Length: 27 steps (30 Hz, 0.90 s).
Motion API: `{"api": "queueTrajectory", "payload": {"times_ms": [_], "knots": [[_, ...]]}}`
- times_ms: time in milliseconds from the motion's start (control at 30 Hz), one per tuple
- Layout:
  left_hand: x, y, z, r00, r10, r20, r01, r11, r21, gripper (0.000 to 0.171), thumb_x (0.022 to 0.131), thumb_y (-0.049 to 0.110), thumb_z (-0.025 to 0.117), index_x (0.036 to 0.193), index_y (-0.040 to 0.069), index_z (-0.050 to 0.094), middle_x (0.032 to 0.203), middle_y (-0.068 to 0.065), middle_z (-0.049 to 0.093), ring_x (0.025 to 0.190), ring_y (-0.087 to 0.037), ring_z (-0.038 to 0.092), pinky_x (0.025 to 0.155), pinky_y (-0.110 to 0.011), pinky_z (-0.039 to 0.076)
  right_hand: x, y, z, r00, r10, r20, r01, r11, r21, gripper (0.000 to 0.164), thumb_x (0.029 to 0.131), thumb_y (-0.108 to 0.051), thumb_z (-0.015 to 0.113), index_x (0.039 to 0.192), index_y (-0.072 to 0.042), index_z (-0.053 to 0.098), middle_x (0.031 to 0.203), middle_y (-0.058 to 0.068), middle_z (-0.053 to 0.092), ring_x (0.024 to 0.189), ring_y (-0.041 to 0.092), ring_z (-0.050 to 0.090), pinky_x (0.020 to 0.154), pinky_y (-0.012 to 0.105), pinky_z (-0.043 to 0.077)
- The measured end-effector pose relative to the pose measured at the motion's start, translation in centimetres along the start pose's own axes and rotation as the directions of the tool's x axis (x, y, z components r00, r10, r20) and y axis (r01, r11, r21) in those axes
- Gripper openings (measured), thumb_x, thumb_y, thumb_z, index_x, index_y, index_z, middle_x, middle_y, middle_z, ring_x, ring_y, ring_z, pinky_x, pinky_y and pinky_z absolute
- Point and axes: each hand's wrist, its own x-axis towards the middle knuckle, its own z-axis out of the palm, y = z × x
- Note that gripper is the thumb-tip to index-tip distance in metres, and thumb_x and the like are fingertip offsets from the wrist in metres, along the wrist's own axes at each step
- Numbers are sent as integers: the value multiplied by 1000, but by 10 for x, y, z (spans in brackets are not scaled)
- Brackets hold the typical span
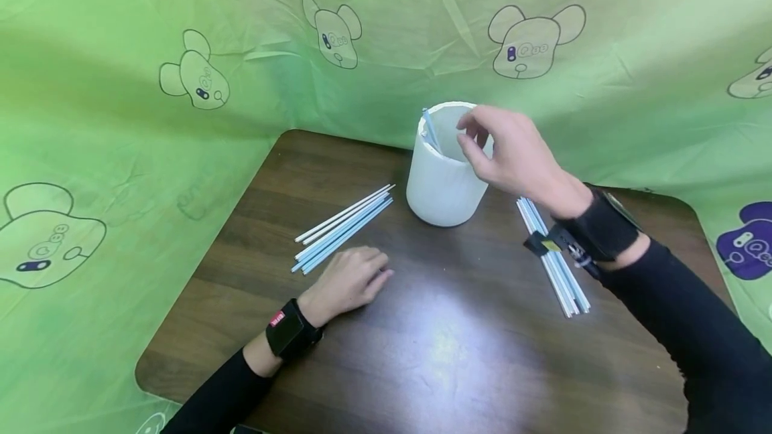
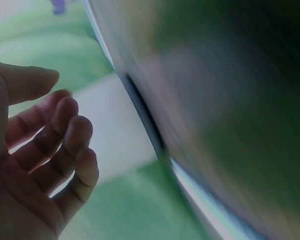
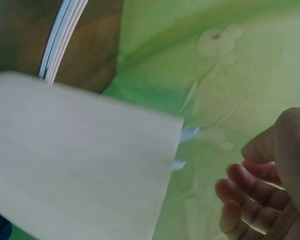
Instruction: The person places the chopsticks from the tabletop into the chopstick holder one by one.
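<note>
A white cylindrical container (image 1: 444, 189) stands on the table. Light-blue sticks (image 1: 431, 127) lean inside it, and their tips (image 3: 190, 134) poke past its rim in the right wrist view. Over the rim's right side hovers my right hand (image 1: 512, 146), fingers loosely bent with nothing between them. Near the lower end of the left bundle of white and light-blue sticks (image 1: 344, 230), my left hand (image 1: 346, 283) rests on the table. Its fingers are relaxed and bent, and the left wrist view shows the palm (image 2: 20, 200) holding nothing.
A second bundle of white and light-blue sticks (image 1: 557, 273) lies to the right, partly under the right wrist's strapped device (image 1: 551, 243). The brown wooden table (image 1: 422, 367) has rounded corners. Green cloth (image 1: 386, 92) with printed animal heads surrounds its far and side edges.
</note>
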Motion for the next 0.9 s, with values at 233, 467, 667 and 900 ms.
{"api": "queueTrajectory", "payload": {"times_ms": [233,467,667,900], "knots": [[-24,-44,-15,962,-259,84,250,963,104,24,77,23,68,65,18,48,61,8,43,54,-9,43,46,-23,35,-40,-39,-6,986,-159,-55,163,984,74,10,80,-9,58,89,-7,61,77,-4,60,68,0,50,57,8,38],[-44,-65,-22,886,-436,158,412,896,166,20,73,21,73,70,13,55,68,0,56,56,-18,53,41,-32,38,-81,-71,6,970,-243,2,241,961,139,12,75,-7,60,87,-11,61,79,-9,58,74,-2,54,67,9,45],[-49,-67,-22,872,-467,151,442,881,170,19,74,20,73,71,9,58,69,-5,60,54,-20,55,40,-32,39,-112,-78,27,965,-259,51,254,964,82,12,77,-12,60,89,-16,60,80,-10,55,68,-1,50,56,12,44],[-51,-62,-23,838,-508,201,489,861,139,21,76,23,71,66,10,57,67,-3,55,52,-16,51,39,-27,36,-133,-79,40,971,-206,121,191,974,123,14,78,-11,60,89,-20,59,81,-16,52,68,-4,45,59,10,40]]}}
